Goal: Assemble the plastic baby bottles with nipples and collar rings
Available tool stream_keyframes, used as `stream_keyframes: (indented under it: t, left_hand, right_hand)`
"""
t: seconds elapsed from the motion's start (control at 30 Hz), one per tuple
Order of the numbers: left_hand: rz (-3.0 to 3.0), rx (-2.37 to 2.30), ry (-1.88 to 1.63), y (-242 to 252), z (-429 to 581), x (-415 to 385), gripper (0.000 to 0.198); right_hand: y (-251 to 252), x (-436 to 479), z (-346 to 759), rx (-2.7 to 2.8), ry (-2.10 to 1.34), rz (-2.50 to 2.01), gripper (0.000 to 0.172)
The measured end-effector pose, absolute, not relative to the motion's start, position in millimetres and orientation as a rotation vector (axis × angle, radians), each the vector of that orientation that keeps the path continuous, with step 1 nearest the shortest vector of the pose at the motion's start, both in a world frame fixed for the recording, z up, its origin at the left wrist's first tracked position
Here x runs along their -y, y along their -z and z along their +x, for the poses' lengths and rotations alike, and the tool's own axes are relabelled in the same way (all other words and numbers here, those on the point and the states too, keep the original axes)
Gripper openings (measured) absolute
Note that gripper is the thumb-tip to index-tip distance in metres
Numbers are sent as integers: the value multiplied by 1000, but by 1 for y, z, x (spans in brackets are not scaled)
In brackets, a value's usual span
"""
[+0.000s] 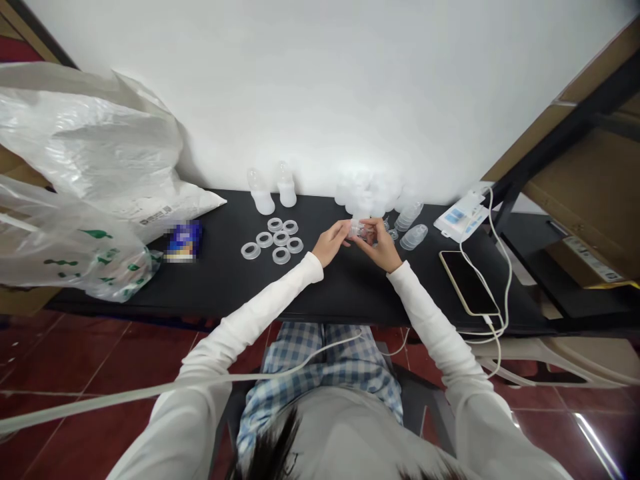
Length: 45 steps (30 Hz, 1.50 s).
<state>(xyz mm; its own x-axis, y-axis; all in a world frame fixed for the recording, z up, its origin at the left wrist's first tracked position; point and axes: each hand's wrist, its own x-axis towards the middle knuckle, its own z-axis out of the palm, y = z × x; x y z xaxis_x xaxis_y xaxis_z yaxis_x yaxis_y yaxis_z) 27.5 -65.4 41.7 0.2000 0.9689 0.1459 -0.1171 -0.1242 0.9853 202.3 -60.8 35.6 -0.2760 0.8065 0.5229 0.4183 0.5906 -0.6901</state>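
My left hand (332, 243) and my right hand (381, 248) meet above the black table, fingers closed on the same small clear plastic baby bottle part (358, 229). The fingers partly cover it, so I cannot tell whether it is one part or two joined. Just behind my hands stands a group of whitish translucent bottles (367, 190), blurred together by glare. Beside my right hand are stacked clear bottle caps (413, 237), some lying tilted. Several translucent collar rings (281, 238) lie flat to the left of my left hand. Two baby bottles (261, 193) with clear tops stand behind the rings.
A large white plastic bag (100, 140) and a blue packet (184, 241) occupy the table's left. At right are a phone (469, 283) with a white cable (507, 287) and a white-blue package (463, 215). A white wall rises behind; shelving with cardboard boxes (583, 257) stands right.
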Motion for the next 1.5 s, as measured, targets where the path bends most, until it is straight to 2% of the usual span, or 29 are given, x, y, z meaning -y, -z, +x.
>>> stream_keyframes:
  t: [0.2,0.37,0.53,0.63,0.77,1.03,1.2,1.3,1.4,1.5]
  left_hand:
    - [1058,-900,-1059,-47,18,65,22]
    - [1100,-986,-1035,-45,18,70,18]
    - [1036,-1028,-1003,-43,22,72,25]
    - [889,-1023,-862,-48,22,72,34]
    - [840,-1060,-718,-51,16,72,46]
    - [975,-1063,-758,-56,5,76,40]
    - [846,-1031,-752,-57,-7,75,42]
    - [858,-1091,-841,-52,-23,70,37]
    - [1084,-1209,-1033,-46,-38,62,24]
    - [1405,-1346,-1197,-39,-45,53,35]
  right_hand:
    - [-39,67,196,1920,-629,-947,37]
    - [-31,67,193,1989,-501,-973,25]
    - [-26,66,193,2086,-388,-1002,11]
    - [-29,66,193,2158,-308,-956,6]
    - [-33,65,195,2262,-240,-897,8]
    - [-34,66,198,2333,-131,-821,7]
    - [-36,63,210,2266,-80,-902,11]
    - [-42,60,228,2054,-52,-1055,8]
    - [-49,58,240,2075,-62,-1172,16]
    - [-48,55,237,2283,-54,-1194,16]
